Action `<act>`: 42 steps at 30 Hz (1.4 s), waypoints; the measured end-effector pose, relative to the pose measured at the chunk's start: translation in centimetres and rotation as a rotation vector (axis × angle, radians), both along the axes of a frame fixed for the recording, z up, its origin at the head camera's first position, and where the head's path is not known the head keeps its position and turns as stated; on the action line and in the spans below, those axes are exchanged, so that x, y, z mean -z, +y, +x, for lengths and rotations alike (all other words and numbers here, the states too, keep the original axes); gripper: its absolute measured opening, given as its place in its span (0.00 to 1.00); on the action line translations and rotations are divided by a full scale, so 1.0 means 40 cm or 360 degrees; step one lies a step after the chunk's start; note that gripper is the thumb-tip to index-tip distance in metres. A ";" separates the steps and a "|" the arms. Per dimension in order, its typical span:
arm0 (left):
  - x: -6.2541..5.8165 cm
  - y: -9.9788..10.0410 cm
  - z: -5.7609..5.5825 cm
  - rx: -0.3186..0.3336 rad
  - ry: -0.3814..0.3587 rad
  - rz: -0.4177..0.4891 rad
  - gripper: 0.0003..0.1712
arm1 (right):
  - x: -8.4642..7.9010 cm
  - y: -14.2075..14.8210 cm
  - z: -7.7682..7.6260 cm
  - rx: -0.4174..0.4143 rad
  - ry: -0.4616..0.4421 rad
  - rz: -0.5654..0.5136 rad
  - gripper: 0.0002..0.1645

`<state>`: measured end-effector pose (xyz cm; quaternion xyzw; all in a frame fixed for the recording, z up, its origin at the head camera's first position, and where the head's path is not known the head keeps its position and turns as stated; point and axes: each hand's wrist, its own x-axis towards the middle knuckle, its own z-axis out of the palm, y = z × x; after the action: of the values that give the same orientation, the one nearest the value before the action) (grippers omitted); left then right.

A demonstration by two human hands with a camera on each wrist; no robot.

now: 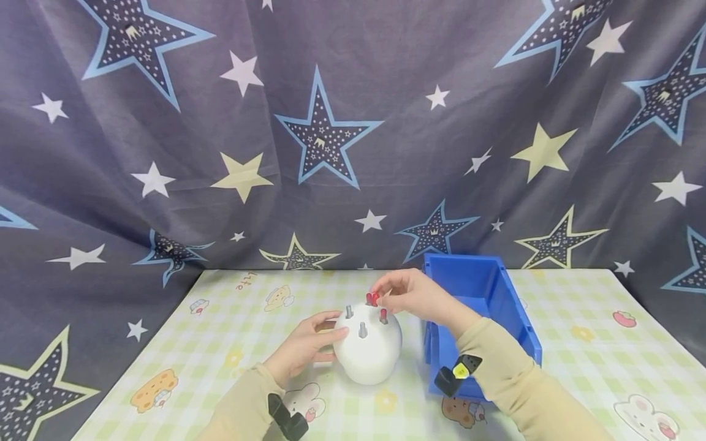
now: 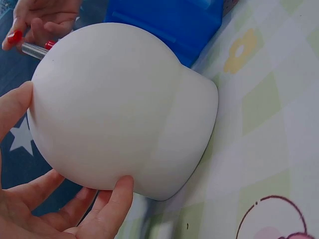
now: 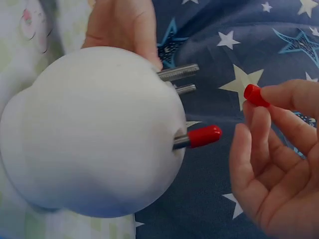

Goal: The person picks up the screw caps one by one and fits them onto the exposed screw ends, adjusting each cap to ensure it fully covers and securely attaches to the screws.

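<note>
A white, rounded body [image 1: 368,358] with a narrower base stands on the table, bearing several upright metal posts. My left hand [image 1: 306,343] holds its left side, thumb and fingers spread around the curve. Over its top, my right hand [image 1: 410,295] pinches a small red cap [image 3: 255,94] between thumb and finger; the cap's hollow end shows in the right wrist view. Another red cap [image 3: 205,135] sits on one post. Two bare posts, one a threaded post [image 3: 179,73] and one a thinner-looking post [image 3: 186,89], stick out beside it.
A blue open bin [image 1: 480,263] stands just right of the white body, under my right forearm. The table wears a green checked cloth [image 1: 584,367] with cartoon prints. A dark curtain [image 1: 353,208] with stars hangs behind the table's far edge.
</note>
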<state>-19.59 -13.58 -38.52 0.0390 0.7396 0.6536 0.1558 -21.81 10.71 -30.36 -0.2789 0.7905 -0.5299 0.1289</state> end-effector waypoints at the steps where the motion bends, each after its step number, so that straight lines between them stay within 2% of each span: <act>1: 0.000 0.000 0.000 0.0000 0.0002 -0.0001 0.37 | 0.001 -0.001 0.001 -0.0013 0.0031 0.0002 0.14; 9: 0.001 -0.001 -0.002 -0.0010 0.0003 -0.0009 0.37 | -0.001 -0.017 0.021 0.0022 0.0472 0.0217 0.09; 18: 0.008 0.002 -0.007 0.0042 0.0020 -0.0046 0.38 | 0.000 -0.027 0.052 0.0016 0.0897 0.0464 0.07; 22: 0.009 0.001 -0.006 0.0041 0.0021 -0.0047 0.38 | 0.002 -0.032 0.054 -0.0014 0.1043 0.0516 0.07; 31: 0.004 -0.005 0.000 0.0021 0.0017 -0.0027 0.38 | 0.001 -0.046 0.050 -0.0128 0.1071 0.0533 0.08; 42: 0.003 -0.004 -0.001 0.0017 0.0016 -0.0022 0.38 | 0.007 -0.052 0.045 -0.0184 0.1066 0.0555 0.07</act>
<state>-19.64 -13.72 -38.65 0.0451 0.7446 0.6475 0.1557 -19.99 8.64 -30.64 -0.4545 0.8501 -0.2588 -0.0614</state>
